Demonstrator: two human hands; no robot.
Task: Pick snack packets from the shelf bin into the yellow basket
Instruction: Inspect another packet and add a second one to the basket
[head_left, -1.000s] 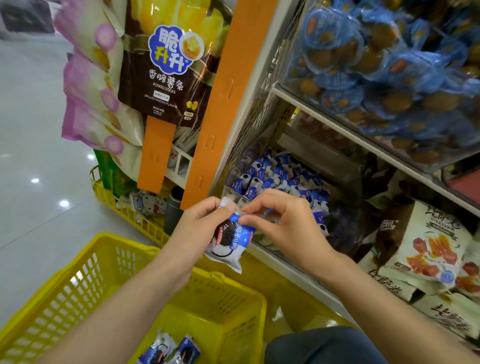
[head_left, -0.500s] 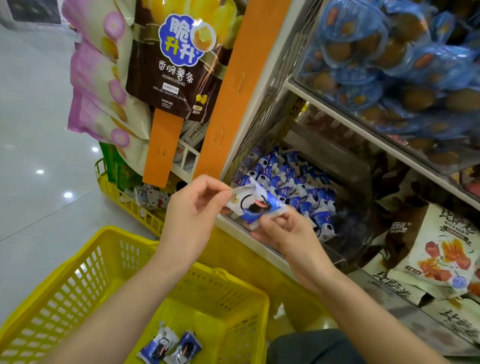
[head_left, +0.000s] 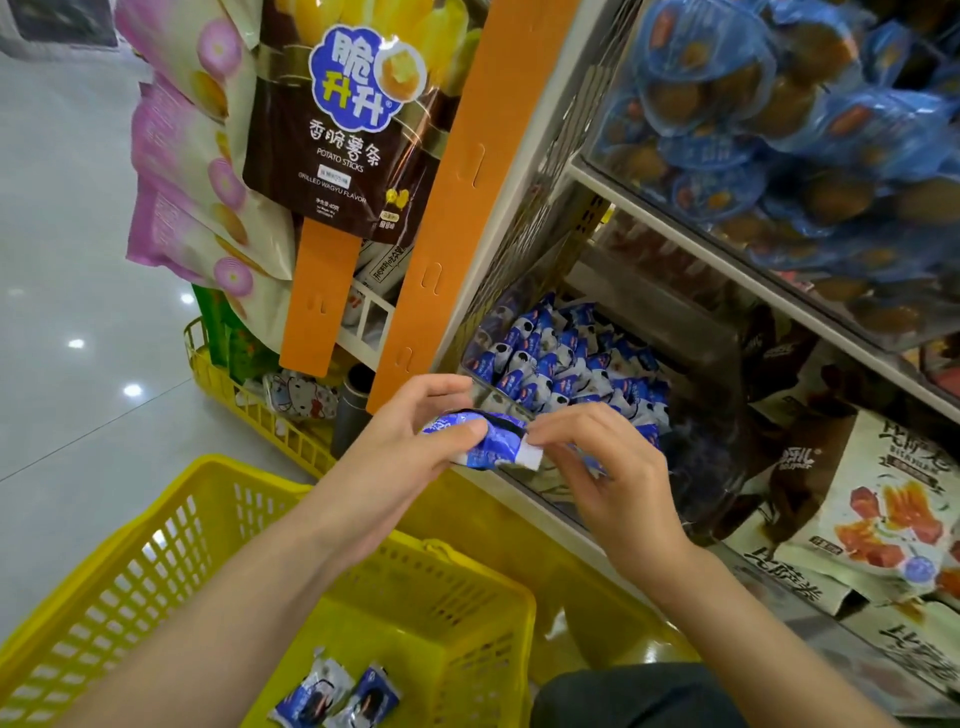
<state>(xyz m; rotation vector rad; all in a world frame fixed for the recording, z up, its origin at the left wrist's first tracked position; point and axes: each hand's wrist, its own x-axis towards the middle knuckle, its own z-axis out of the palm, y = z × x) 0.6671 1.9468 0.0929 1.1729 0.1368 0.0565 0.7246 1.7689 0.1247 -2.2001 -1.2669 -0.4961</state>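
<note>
Both hands held one snack packet (head_left: 500, 446) in front of the shelf bin (head_left: 475, 364).

The forearms rose from the lower edge and met above the far rim of the yellow basket (head_left: 156, 561). The left hand (head_left: 410, 441) curled its thumb and fingers round the packet's left end, palm turned inward. The right hand (head_left: 608, 467) pinched the white right edge between thumb and forefinger, its other fingers loosely bent. The blue and white packet lay roughly level between them, just before the bin's clear front. Two packets (head_left: 335, 693) lay on the basket floor.
</note>
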